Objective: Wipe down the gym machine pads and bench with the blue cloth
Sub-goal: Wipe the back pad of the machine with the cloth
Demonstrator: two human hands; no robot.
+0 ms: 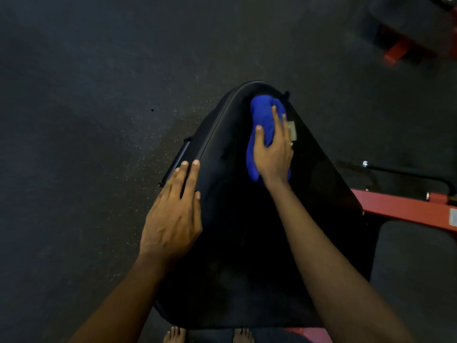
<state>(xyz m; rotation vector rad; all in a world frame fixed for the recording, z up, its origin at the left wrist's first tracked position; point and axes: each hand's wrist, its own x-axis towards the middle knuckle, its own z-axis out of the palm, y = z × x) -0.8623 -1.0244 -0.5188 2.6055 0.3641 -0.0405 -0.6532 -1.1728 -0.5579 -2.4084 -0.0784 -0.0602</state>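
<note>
Right hand (273,157) presses blue cloth (262,114) (on pad (237,219)).

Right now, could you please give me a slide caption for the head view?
Right hand presses blue cloth onto the black pad; left hand rests flat on its edge.

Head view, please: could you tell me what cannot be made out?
Head view throughout:
Pad beneath blue cloth and right hand: covered by them.
Pale label beside that hand: blurred, partly under it.
Red frame: cut by right edge.
Feet: cut by bottom edge.
</note>
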